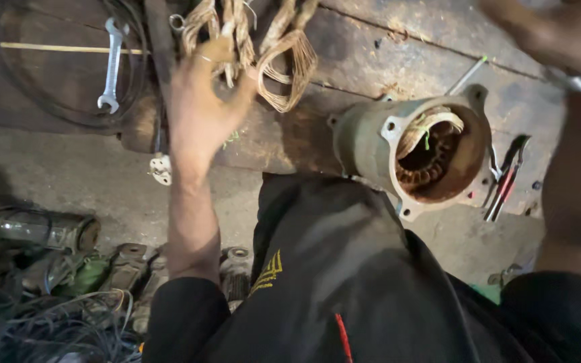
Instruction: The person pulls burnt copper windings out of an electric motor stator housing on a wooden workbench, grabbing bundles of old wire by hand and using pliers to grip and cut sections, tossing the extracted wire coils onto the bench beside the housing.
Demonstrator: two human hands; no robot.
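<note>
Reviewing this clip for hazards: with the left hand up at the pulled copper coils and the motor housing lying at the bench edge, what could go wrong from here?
1. The motor housing lies on its side at the edge of the wooden bench; a knock might roll it off.
2. The left hand reaches the copper coils; loose wire ends could scratch bare fingers.
3. The right hand is blurred, so its grip is unclear.

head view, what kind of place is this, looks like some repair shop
Probably a small motor repair or rewinding workshop. An opened motor housing with copper windings inside lies on the worn wooden bench, bundles of stripped copper wire sit by the left hand, and a spanner lies nearby.
</note>
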